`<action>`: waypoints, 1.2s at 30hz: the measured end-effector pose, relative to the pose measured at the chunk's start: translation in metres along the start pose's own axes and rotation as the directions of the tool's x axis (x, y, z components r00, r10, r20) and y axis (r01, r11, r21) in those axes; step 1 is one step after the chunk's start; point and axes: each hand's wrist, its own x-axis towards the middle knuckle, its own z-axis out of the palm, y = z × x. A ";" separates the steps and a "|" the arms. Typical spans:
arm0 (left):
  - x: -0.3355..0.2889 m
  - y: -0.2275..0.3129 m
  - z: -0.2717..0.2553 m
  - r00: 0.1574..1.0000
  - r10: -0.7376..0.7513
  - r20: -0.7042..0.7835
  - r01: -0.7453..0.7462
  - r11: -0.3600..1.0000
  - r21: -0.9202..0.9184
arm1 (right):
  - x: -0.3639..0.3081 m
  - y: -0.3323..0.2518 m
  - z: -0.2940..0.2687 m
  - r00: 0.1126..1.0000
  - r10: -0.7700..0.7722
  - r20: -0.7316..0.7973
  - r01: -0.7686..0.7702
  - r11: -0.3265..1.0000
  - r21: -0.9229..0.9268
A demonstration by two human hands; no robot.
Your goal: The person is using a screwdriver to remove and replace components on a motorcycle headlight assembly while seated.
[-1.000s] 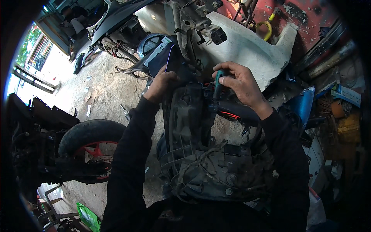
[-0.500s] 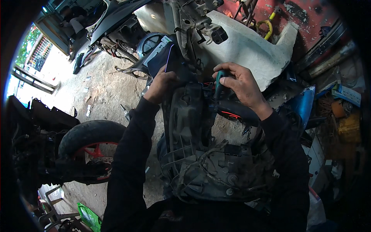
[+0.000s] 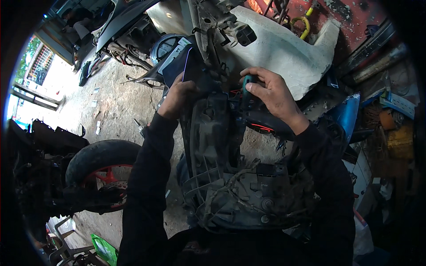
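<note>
My right hand (image 3: 279,99) is closed around the green handle of a screwdriver (image 3: 247,84). It stands nearly upright over the far right end of a dusty black plastic motorcycle body part (image 3: 208,128); its tip is lost in shadow. My left hand (image 3: 175,101) is closed on the lower left edge of a dark flat panel (image 3: 200,73), which meets the far end of the body part. Several tangled cables (image 3: 235,186) lie across the body part's near end, close to my torso. A black piece with red stripes (image 3: 262,127) sits below my right hand.
A motorcycle wheel (image 3: 100,155) with a red rim stands at the left. Beyond my hands are a bare metal frame (image 3: 206,26) and a large whitish panel (image 3: 284,53). A blue fairing piece (image 3: 350,115) lies at the right. A person (image 3: 80,22) is at the far left.
The whole view has shifted slightly, so things appear a little further left. Both hands keep their holds, and the screwdriver stays nearly upright.
</note>
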 end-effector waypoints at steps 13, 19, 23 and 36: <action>-0.044 0.070 0.041 0.975 -0.089 -0.204 0.024 0.953 -0.302 | -0.015 -0.024 -0.013 0.996 0.076 -0.038 -0.076 0.997 -0.009; -0.050 0.054 0.051 0.952 0.096 -0.290 -0.058 0.989 0.137 | -0.025 -0.038 -0.023 0.995 0.073 -0.061 -0.080 0.989 -0.126; -0.047 0.056 0.079 0.967 0.095 -0.237 -0.045 0.978 0.205 | -0.040 -0.042 -0.045 0.996 -0.062 0.060 0.064 0.997 -0.037; -0.073 0.101 0.124 0.956 -0.052 -0.288 0.077 0.994 0.075 | -0.076 -0.068 -0.027 0.981 -0.172 -0.088 0.166 0.983 -0.073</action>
